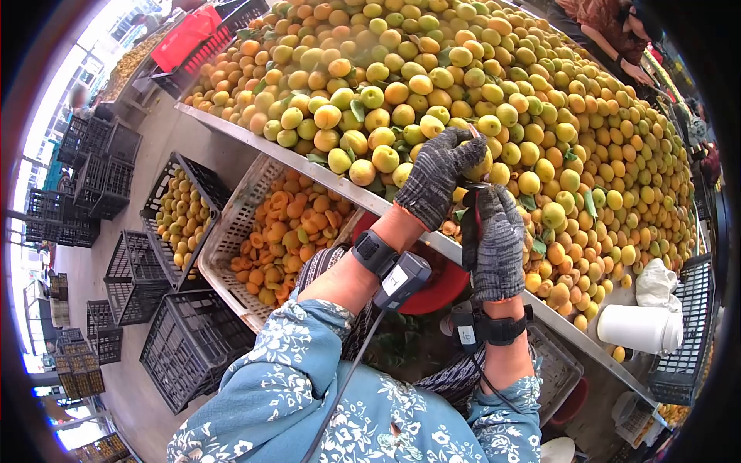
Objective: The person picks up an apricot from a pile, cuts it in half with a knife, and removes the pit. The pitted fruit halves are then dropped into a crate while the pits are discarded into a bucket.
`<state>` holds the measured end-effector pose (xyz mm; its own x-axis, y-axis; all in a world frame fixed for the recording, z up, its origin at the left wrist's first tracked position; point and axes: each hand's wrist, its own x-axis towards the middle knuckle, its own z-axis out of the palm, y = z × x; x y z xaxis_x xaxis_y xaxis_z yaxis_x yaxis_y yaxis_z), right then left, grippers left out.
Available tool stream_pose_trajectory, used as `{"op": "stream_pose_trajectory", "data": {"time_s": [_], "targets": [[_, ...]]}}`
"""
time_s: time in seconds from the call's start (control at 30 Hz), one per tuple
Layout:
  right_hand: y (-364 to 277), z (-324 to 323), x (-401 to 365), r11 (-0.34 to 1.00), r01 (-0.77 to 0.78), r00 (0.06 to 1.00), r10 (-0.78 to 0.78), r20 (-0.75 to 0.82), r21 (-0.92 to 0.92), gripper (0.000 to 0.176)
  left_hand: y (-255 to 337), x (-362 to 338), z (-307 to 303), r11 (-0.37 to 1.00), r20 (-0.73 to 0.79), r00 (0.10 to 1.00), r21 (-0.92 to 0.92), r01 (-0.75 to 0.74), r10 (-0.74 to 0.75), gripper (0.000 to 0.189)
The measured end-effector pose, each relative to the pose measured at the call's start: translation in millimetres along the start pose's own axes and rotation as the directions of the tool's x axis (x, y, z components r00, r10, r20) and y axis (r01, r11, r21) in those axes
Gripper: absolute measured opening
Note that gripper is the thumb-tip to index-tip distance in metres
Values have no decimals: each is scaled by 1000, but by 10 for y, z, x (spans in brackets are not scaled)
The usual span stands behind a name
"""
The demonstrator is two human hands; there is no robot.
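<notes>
My left hand (438,176), in a grey knitted glove, has its fingers wrapped round a yellow-green fruit (480,167) at the near side of a large heap of fruit (417,85). Just right of it, my right hand (499,243), gloved the same way, is closed on a tool with a dark handle (470,231). The tool's tip meets the underside of the held fruit. Both hands are above the metal edge of the table (370,202). Black devices are strapped to both wrists.
A white crate (224,245) of halved orange fruit stands left of my arms, beside a black crate (158,224) of whole fruit. More black crates (193,347) stand on the floor. A white container (637,328) sits at right. Another person (610,35) is across the heap.
</notes>
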<state>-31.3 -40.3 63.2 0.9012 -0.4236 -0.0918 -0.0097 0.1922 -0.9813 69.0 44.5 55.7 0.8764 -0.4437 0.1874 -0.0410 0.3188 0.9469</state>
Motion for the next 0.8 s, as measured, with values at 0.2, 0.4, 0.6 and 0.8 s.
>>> {"op": "stream_pose_trajectory", "data": {"time_s": [0.2, 0.4, 0.6, 0.8], "targets": [[91, 40, 17, 992, 91, 993, -97, -65, -85, 17, 4, -2, 18, 983, -48, 997, -176, 44, -53, 25], [29, 58, -74, 990, -103, 994, 99, 40, 98, 18, 76, 103, -185, 948, -158, 987, -314, -54, 4, 21], [10, 102, -84, 994, -83, 997, 83, 3, 77, 18, -4, 108, -244, 789, -47, 984, -605, 108, -171, 15], [40, 92, -51, 994, -61, 998, 64, -24, 88, 19, -65, 109, -178, 757, 1, 977, -632, 166, -213, 16]]}}
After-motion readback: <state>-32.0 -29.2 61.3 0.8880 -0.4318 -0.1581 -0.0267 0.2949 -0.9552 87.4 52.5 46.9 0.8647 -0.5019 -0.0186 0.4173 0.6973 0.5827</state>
